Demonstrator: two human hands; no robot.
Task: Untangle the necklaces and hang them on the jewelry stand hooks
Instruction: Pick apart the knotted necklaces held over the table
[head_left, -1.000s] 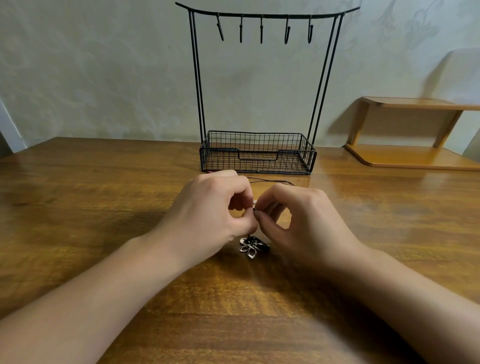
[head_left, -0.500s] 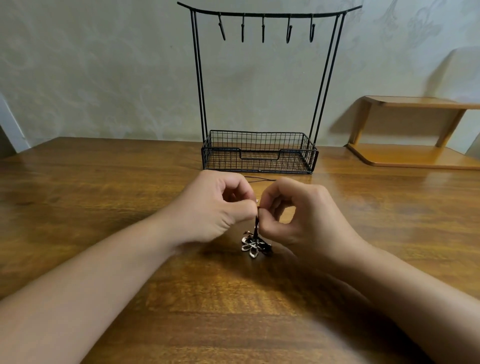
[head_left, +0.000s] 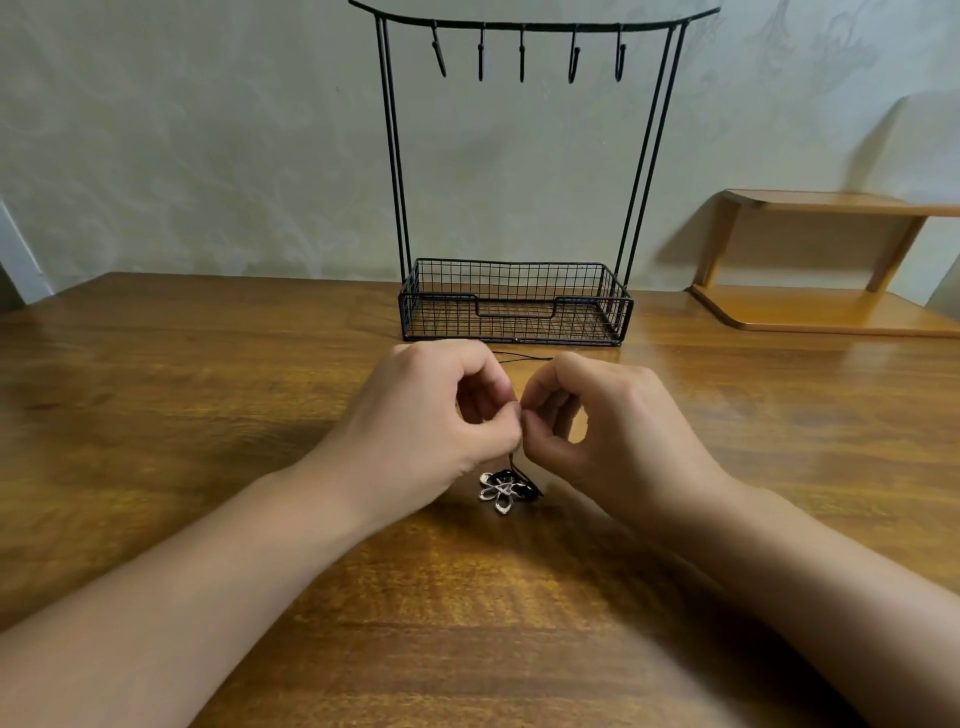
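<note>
Left hand (head_left: 431, 415) and right hand (head_left: 613, 421) both pinching necklace cord (head_left: 515, 457) — bare table (head_left: 208, 415) either side.

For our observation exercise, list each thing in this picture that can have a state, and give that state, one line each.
Left hand: pinching the cord.
Right hand: pinching the cord.
Cord: held up, taut above the pendant.
Flower pendant: resting on the table.
Stand hooks: all bare.
Wire basket: nothing visible inside.

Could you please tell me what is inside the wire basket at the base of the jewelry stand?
Through the wire basket only its mesh floor shows, with no jewelry visible inside. A dark cord lies outside, in front of it.
</note>
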